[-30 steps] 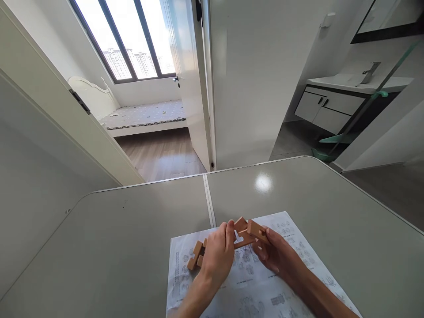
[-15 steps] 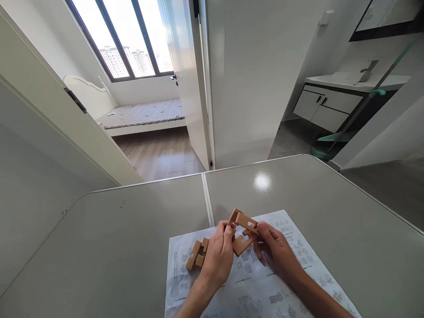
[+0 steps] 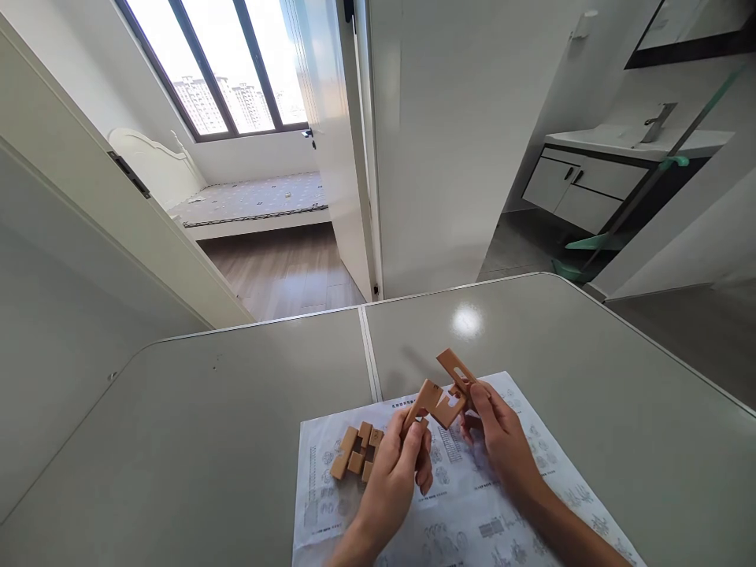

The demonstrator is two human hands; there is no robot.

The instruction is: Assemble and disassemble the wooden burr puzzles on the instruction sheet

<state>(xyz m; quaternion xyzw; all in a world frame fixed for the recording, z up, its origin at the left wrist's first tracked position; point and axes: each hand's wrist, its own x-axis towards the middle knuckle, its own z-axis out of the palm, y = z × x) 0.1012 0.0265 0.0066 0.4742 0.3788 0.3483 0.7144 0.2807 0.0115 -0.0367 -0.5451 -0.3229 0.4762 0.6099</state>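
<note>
My left hand [image 3: 394, 476] is closed round a notched wooden puzzle block [image 3: 424, 399], tilted upward between thumb and fingers. My right hand [image 3: 502, 437] pinches two flat notched wooden puzzle pieces. One slotted piece [image 3: 453, 365] points up and to the left; the other piece [image 3: 450, 412] lies lower, beside the left hand's block. Whether these two touch that block I cannot tell. Several more notched wooden blocks [image 3: 345, 454] lie on the paper just left of my left hand, which partly hides them. The printed instruction sheet [image 3: 466, 496], with small line drawings, is spread under both hands.
The grey table [image 3: 194, 441] has a pale seam [image 3: 369, 354] across it and rounded far corners. Beyond it are an open door [image 3: 336, 142], a bed [image 3: 253, 201] and a washbasin cabinet [image 3: 584, 185]. A green-handled tool [image 3: 673, 161] leans on the right.
The wooden pieces in my hands have been drawn apart and turned. My right hand's slotted piece now points up, and my left hand has shifted slightly, uncovering more of the loose blocks.
</note>
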